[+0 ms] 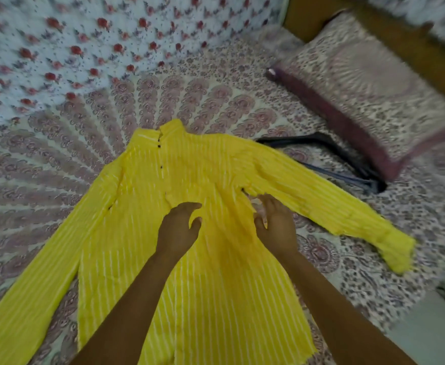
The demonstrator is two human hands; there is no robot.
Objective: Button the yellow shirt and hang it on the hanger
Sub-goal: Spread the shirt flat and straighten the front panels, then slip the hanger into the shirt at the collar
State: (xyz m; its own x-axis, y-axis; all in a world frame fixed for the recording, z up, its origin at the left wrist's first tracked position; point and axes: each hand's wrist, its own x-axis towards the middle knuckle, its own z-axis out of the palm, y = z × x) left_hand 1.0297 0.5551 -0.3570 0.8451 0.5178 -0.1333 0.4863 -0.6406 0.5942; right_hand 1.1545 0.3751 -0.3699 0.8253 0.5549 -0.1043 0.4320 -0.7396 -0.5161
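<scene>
Two arms in view: L hand (pixel 178 229) & R hand (pixel 278 227), both bare. Forearms (pixel 137 293) bare too, from wrist to bottom edge of frame; slim, straight. Pic soft w/ blur, so nails & finer detail can't be made out.

A single camera rides on the person's head, at the hem end of the yellow shirt (pixel 216 272). It faces forward and steeply down along the shirt toward its collar. It sits close: the shirt fills the middle of the wide-angle picture, and the left hand (pixel 179 227) and right hand (pixel 276 227) reach in from the bottom edge. Beyond the shirt's collar the view takes in the bedsheet (pixel 216 96), and to the shirt's far right the hanger (pixel 348 154) and pillow (pixel 374 88).
</scene>
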